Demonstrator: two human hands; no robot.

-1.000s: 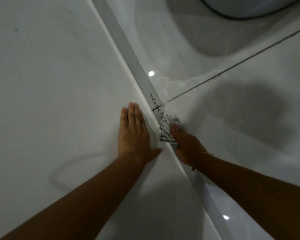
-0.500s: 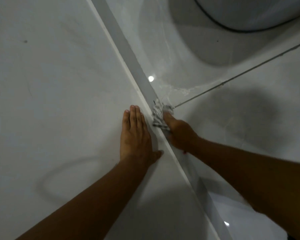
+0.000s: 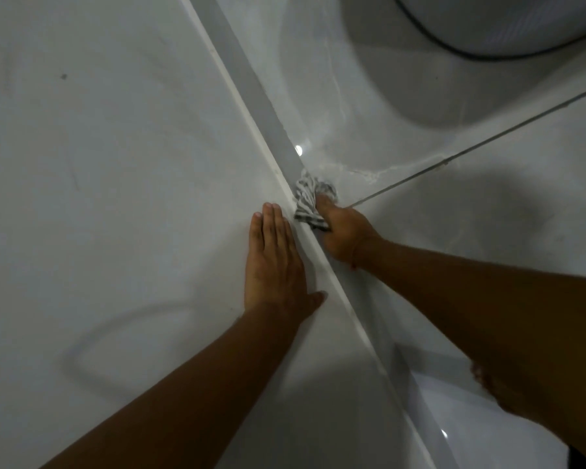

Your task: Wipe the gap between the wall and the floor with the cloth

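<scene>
A grey-and-white striped cloth (image 3: 307, 201) is bunched against the gap (image 3: 268, 113) where the white wall meets the glossy floor, a strip running diagonally from top centre to bottom right. My right hand (image 3: 344, 233) grips the cloth and presses it into the gap, just left of a dark tile joint. My left hand (image 3: 274, 265) lies flat on the wall (image 3: 99, 198), fingers together and thumb out, right beside the gap and holding nothing.
A white rounded fixture (image 3: 487, 22) with a dark cable along its edge sits on the floor at top right. A dark tile joint (image 3: 487, 143) crosses the floor (image 3: 471, 231) diagonally. A bare foot (image 3: 501, 390) rests at lower right.
My right hand has slid the cloth up along the gap, away from me, past the dark tile joint's end. My left hand has stayed flat on the wall.
</scene>
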